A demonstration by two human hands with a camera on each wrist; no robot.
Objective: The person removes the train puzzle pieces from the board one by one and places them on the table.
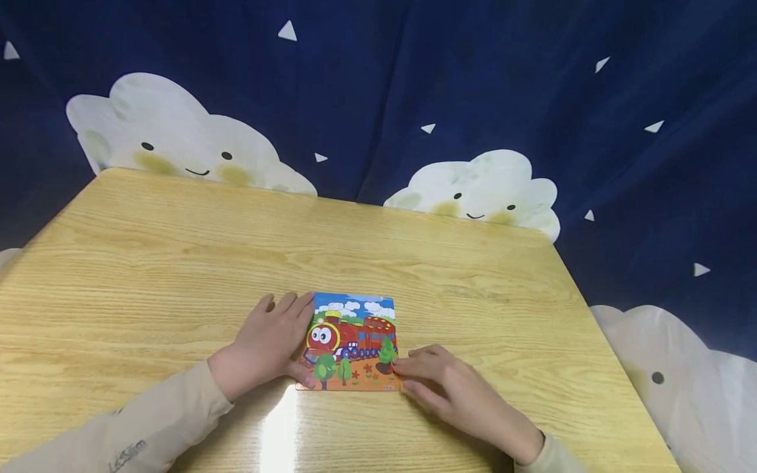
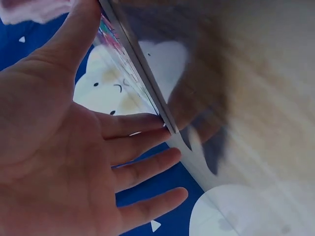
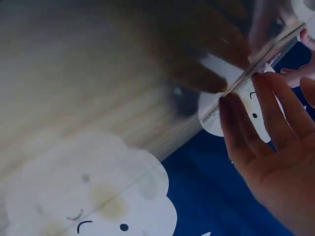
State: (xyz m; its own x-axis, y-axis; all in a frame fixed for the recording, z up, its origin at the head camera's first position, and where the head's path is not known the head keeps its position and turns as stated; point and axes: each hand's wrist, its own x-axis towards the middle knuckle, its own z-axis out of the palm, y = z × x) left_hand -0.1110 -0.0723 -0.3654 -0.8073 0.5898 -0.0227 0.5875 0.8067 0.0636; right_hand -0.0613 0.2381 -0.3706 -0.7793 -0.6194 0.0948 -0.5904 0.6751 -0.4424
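Observation:
A flat square jigsaw puzzle (image 1: 357, 341) with a red cartoon train, trees, flowers and clouds lies face up on the wooden table. Along its left side rests my left hand (image 1: 266, 345), fingers extended toward the top left corner and thumb at the bottom left corner. My right hand (image 1: 446, 387) touches the lower right edge with its fingertips. In the left wrist view, the straight fingers of my left hand (image 2: 74, 142) meet the puzzle's thin edge (image 2: 142, 69). The right wrist view has the fingertips of my right hand (image 3: 270, 132) against the opposite edge (image 3: 251, 69).
The light wooden table (image 1: 236, 230) has a glossy surface that reflects the hands and a bright patch of light (image 1: 279, 430) near its front. Behind and to the right hangs a dark blue curtain (image 1: 367, 85) with smiling white clouds and small white triangles.

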